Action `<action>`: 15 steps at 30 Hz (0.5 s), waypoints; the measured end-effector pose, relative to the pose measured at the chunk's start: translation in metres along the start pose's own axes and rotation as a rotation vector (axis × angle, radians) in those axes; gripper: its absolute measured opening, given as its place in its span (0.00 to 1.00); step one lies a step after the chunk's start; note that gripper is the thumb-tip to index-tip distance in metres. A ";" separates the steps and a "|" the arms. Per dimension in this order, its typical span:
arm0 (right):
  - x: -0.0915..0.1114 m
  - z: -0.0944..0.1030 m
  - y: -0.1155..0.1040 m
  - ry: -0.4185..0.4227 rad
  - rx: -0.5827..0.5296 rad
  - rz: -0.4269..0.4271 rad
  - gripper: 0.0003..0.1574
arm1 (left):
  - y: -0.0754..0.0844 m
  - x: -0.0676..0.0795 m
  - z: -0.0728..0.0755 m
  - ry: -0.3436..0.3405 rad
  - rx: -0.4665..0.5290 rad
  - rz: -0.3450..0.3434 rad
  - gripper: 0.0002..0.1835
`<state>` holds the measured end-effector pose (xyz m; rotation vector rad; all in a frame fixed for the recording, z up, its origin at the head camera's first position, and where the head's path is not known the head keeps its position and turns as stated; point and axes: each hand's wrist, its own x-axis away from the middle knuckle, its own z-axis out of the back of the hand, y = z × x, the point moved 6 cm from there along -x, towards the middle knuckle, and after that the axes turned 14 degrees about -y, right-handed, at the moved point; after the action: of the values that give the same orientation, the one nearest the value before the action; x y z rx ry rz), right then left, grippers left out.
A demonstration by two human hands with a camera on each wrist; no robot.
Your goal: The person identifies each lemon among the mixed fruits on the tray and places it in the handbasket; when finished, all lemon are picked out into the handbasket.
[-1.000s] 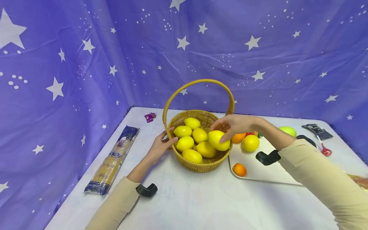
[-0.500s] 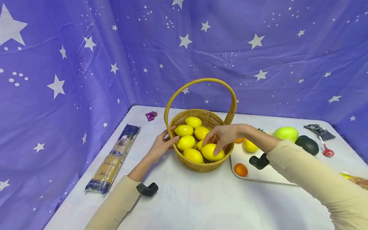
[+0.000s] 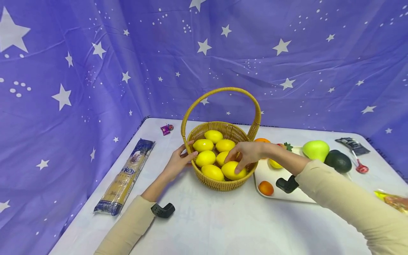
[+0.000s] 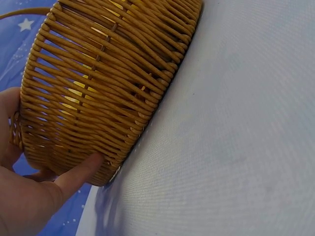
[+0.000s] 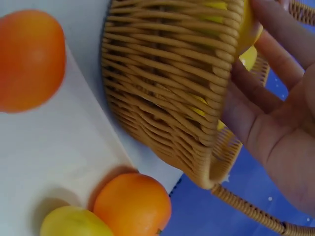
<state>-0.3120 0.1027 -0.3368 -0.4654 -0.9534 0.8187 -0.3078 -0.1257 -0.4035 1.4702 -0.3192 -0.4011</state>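
A round wicker basket [image 3: 220, 185] with a tall arched handle stands on the white table, with several yellow lemons [image 3: 205, 159] inside. My left hand [image 3: 178, 161] grips the basket's left rim; in the left wrist view, one digit of that hand [image 4: 37, 199] lies along the outer wicker wall. At the front right of the basket, my right hand [image 3: 250, 152] reaches over the rim and holds a lemon [image 3: 232, 170] from above between thumb and fingers. In the right wrist view, the basket wall [image 5: 167, 73] partly hides that lemon.
A white tray [image 3: 277, 177] on the right bears oranges [image 3: 266, 188] and a yellow fruit [image 3: 275, 164]. Further right lie a green pear [image 3: 316, 150], a dark avocado [image 3: 338, 161] and a red lollipop [image 3: 362, 168]. A long pasta packet [image 3: 125, 179] lies left, purple candy [image 3: 165, 130] behind.
My right hand has lowered the lemon from above the basket's right side down to its front right, among the others. One lemon behind it has shifted slightly. The left hand stays on the rim.
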 end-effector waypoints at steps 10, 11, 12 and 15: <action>-0.004 -0.009 0.007 0.061 0.075 -0.039 0.29 | -0.002 0.000 0.001 -0.007 0.015 0.009 0.33; -0.004 -0.009 0.008 0.060 0.055 -0.043 0.29 | -0.001 0.000 0.001 -0.010 0.019 0.010 0.33; -0.003 -0.008 0.009 0.059 0.034 -0.044 0.28 | -0.001 0.000 0.001 -0.014 0.024 0.011 0.33; 0.004 -0.004 0.011 0.046 -0.069 -0.039 0.27 | 0.001 0.000 0.000 -0.026 0.034 0.021 0.33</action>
<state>-0.3119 0.1123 -0.3444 -0.5219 -0.9472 0.7390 -0.3079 -0.1254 -0.4029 1.4948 -0.3634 -0.3999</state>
